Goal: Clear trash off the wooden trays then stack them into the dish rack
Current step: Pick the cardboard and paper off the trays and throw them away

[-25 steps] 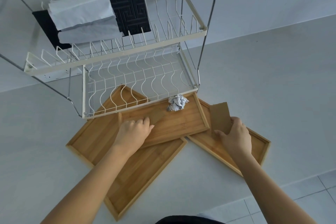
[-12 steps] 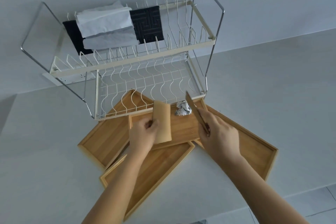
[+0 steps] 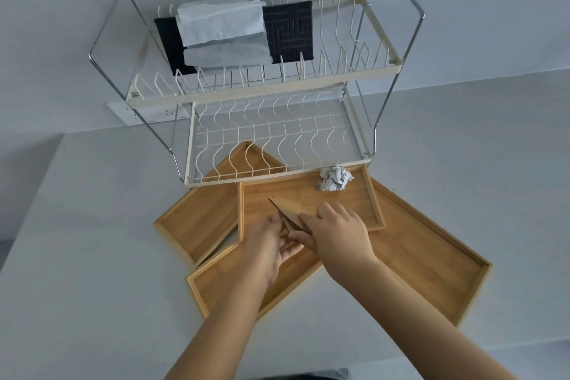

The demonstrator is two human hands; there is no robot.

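Observation:
Several wooden trays lie overlapped on the white counter in front of a two-tier wire dish rack point(image 3: 268, 95). The top tray point(image 3: 364, 203) carries a crumpled paper ball point(image 3: 334, 178) near its far right corner. Another tray point(image 3: 431, 262) angles off to the right, one point(image 3: 200, 219) sits at the left partly under the rack, and one point(image 3: 222, 281) lies nearest me. My left hand point(image 3: 268, 244) and my right hand point(image 3: 339, 234) meet over the top tray, both pinching brown cardboard pieces point(image 3: 287, 210) pressed together on edge.
Black mats point(image 3: 290, 31) and folded grey-white paper towels point(image 3: 222, 31) rest on the rack's upper tier. A white wall socket strip point(image 3: 148, 114) sits behind the rack at the left. The counter's front edge runs at the lower right.
Each hand lifted a cardboard piece off a tray, then the hands came together at the centre, bringing the two pieces against each other.

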